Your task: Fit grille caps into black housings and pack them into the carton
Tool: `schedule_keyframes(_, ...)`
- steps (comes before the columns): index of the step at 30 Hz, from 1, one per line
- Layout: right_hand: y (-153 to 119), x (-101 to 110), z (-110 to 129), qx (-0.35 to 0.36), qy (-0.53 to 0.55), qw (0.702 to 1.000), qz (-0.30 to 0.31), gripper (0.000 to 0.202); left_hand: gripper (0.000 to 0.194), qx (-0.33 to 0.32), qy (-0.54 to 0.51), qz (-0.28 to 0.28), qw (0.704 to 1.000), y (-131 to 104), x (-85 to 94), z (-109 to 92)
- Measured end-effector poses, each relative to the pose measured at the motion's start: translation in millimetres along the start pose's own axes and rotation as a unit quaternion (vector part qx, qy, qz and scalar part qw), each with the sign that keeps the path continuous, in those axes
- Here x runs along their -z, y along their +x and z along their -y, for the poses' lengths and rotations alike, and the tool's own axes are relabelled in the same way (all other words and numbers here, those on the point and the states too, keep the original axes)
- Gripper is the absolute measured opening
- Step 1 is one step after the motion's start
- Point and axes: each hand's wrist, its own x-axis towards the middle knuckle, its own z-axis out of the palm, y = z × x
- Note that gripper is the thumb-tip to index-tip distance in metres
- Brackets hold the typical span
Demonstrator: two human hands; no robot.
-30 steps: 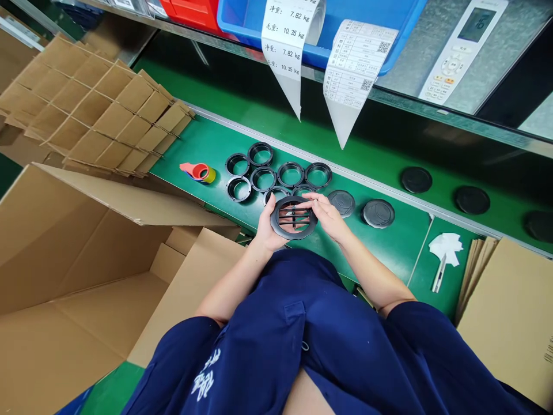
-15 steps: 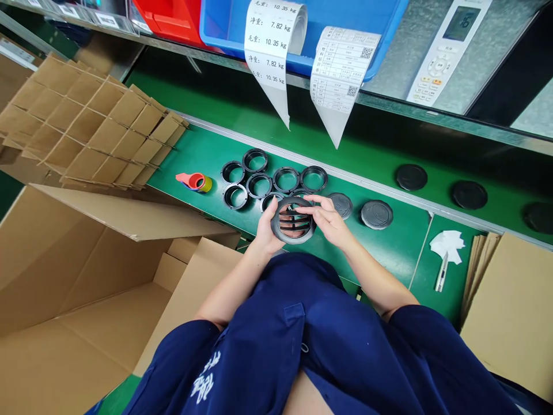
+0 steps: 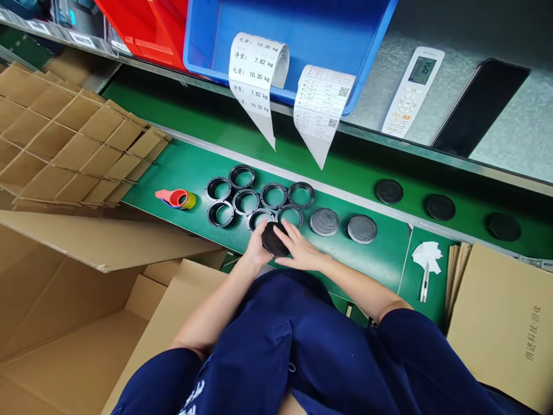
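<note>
Just in front of my body, my left hand [image 3: 258, 245] is wrapped round the edge of a round black air vent [image 3: 275, 240]. Fingers of my right hand [image 3: 300, 248] lie outstretched over the vent's face, touching it. The vent's slats look closed flat; part of the face is hidden by the fingers. Behind the hands, several black plastic rings [image 3: 246, 202] stand grouped on the green bench [image 3: 389, 259]. To their right lie two grey round vents, one nearer [image 3: 324, 222] and one farther right [image 3: 362, 229].
Dark discs [image 3: 389, 191] lie along the conveyor. A red and yellow tape-like roll [image 3: 179, 199] sits left, beside cardboard dividers [image 3: 64, 138] and an open carton [image 3: 95, 323]. Right are a cutter [image 3: 424, 282] and cardboard [image 3: 501, 323]. Overhead, a shelf carries a blue bin [image 3: 294, 34] and label rolls.
The vent's slats, open with gaps showing before, now form a closed dark face. The right hand has moved from the slats to lie across the vent. My view has shifted slightly.
</note>
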Motion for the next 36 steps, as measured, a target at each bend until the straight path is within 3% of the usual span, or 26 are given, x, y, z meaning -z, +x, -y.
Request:
schedule_keyframes(3,19,14,-10,-0.018,0.033,0.999,0.005,0.130,0.043,-0.038,0.014,0.052,0.998,7,-13.3,-3)
schedule_keyframes(6,39,28,-33,-0.025,0.040,0.999,0.001,0.134,0.062,-0.087,0.068,0.075,0.991,24,-16.7,-2)
schedule_keyframes(7,46,33,-44,-0.047,0.034,0.998,-0.019,0.133,0.066,-0.130,0.122,0.077,0.981,32,-15.2,-1)
schedule_keyframes(9,63,43,-69,-0.130,-0.003,0.988,-0.088,0.131,0.062,-0.239,0.261,0.064,0.933,48,-9.5,3)
schedule_keyframes(12,93,54,-106,-0.249,-0.093,0.950,-0.165,0.129,0.045,-0.342,0.489,0.057,0.800,72,2.3,13)
schedule_keyframes(14,108,55,-125,-0.265,-0.143,0.942,-0.152,0.128,0.046,-0.350,0.645,0.065,0.677,82,12.1,22)
schedule_keyframes(16,113,50,-137,-0.256,-0.174,0.943,-0.119,0.127,0.054,-0.343,0.772,0.045,0.533,87,23.8,29)
schedule_keyframes(17,112,46,-141,-0.254,-0.183,0.944,-0.108,0.126,0.057,-0.339,0.805,0.032,0.486,87,30.0,32)
schedule_keyframes(19,102,38,-147,-0.264,-0.193,0.940,-0.099,0.124,0.058,-0.337,0.835,0.019,0.434,86,41.8,35)
schedule_keyframes(22,81,30,-151,-0.289,-0.199,0.931,-0.099,0.117,0.055,-0.345,0.846,0.018,0.407,82,54.1,34)
schedule_keyframes(26,72,39,-145,-0.298,-0.186,0.931,-0.097,0.086,0.053,-0.345,0.853,0.016,0.392,81,60.4,33)
schedule_keyframes(28,77,50,-139,-0.289,-0.178,0.932,-0.127,0.075,0.051,-0.347,0.855,0.013,0.386,80,62.8,32)
schedule_keyframes(32,93,57,-128,-0.260,-0.171,0.927,-0.208,0.071,0.047,-0.353,0.858,0.002,0.374,77,69.6,32)
schedule_keyframes(36,109,45,-135,-0.266,-0.133,0.945,-0.135,0.072,0.044,-0.361,0.858,-0.004,0.365,77,75.3,33)
